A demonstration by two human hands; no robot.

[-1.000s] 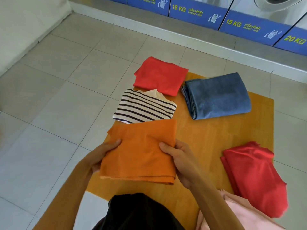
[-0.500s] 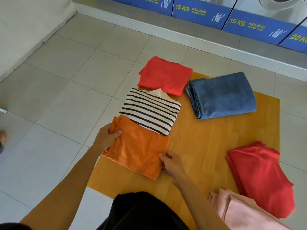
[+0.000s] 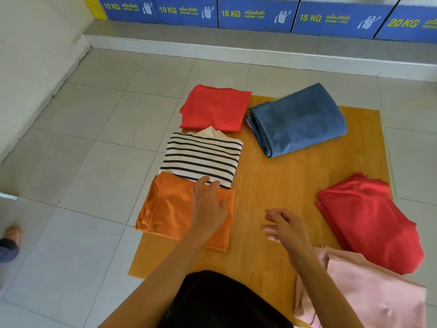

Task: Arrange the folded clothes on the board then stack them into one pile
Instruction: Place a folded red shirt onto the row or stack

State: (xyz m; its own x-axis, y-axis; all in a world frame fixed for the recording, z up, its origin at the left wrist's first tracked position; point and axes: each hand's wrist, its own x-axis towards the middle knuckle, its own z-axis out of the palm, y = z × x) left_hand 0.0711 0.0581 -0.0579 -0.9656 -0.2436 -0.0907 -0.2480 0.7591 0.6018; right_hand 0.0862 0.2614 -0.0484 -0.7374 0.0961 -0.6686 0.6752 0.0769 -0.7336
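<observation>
A yellow-brown board point(image 3: 279, 190) lies on the tiled floor. Along its left edge sit a folded red cloth point(image 3: 214, 107), a striped shirt point(image 3: 203, 155) and a folded orange cloth point(image 3: 170, 209) in a column. My left hand point(image 3: 208, 204) rests flat on the orange cloth, fingers spread. My right hand point(image 3: 286, 227) hovers above the bare board, fingers apart, holding nothing. Folded blue jeans point(image 3: 298, 119) lie at the far right, a red cloth point(image 3: 369, 218) at the near right, and a pink cloth point(image 3: 369, 292) below it.
Blue washing machine panels point(image 3: 255, 14) line a raised step at the back. A white wall point(image 3: 28, 67) runs along the left. Someone's foot point(image 3: 10, 235) stands on the tiles at the left edge. Black cloth point(image 3: 220, 301) covers my lap at the bottom.
The orange cloth was held up in both hands, then laid down below the striped shirt. My right hand has let go and moved right; my left hand now lies on top.
</observation>
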